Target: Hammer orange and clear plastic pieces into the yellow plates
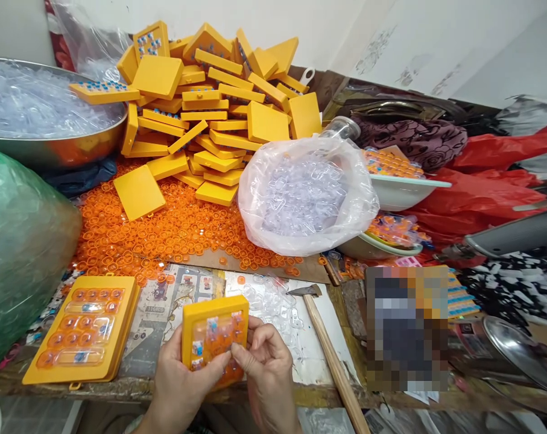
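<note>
At 11 o'clock from the yellow case in my hands, a metal bowl is heaped with clear plastic pieces. At 1, more clear bits fill a white bag, partly hiding a pale bowl of orange pieces at 2. Piled yellow boxes rise at 12; a hammer lies at 3. The case's windowed face is toward me, long axis roughly 6 to 12. My left hand grips its left edge; my right hand's thumb and forefinger meet at its front, pinching what, I can't tell.
</note>
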`<state>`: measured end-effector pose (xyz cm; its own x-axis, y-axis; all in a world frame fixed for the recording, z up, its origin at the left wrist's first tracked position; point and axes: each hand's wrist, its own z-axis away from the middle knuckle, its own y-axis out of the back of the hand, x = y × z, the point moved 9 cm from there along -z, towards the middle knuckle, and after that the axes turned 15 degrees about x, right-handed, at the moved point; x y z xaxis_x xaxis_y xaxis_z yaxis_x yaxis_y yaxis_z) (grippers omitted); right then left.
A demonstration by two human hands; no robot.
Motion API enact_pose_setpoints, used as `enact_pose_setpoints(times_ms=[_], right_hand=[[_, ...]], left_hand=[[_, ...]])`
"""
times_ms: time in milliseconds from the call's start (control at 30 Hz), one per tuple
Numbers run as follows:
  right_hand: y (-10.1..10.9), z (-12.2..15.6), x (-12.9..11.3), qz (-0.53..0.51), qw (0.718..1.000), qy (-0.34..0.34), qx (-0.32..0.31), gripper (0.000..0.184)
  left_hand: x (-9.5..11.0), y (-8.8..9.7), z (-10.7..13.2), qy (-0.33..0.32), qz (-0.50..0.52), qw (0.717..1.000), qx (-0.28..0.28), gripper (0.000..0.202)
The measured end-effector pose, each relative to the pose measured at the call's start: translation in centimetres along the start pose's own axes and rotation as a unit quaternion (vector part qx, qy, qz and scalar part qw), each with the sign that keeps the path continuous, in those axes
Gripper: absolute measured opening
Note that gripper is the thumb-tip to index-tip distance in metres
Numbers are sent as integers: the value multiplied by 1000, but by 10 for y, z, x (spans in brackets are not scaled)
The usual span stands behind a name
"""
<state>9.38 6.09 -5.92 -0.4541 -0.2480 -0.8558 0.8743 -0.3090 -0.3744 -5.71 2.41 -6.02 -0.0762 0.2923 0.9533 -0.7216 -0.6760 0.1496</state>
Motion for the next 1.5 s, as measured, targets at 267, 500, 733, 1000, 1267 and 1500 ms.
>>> enact_pose_setpoints(times_ms=[267, 500, 733, 1000, 1267, 1500], right_hand=[[-13, -7, -12, 69, 997, -12, -37, 54], [-29, -24, -16, 219, 946, -163, -176, 50], [-6, -44, -18, 117, 990, -74, -1, 51], [-13, -7, -97, 203, 923, 309, 110, 29], [-107, -127, -276, 617, 529, 564, 144, 18], [-109, -113, -281, 532, 579, 597, 161, 16]], left_hand=[[-5, -20, -6, 139, 87, 975, -153, 48], [-1, -41, 26, 252, 151, 850, -438, 54], [13, -27, 15, 335, 370, 797, -339, 72], [-4, -29, -1, 278, 395, 869, -110, 62], [2, -19, 4, 329, 343, 873, -108, 67], [2, -15, 6, 341, 309, 882, -102, 54]])
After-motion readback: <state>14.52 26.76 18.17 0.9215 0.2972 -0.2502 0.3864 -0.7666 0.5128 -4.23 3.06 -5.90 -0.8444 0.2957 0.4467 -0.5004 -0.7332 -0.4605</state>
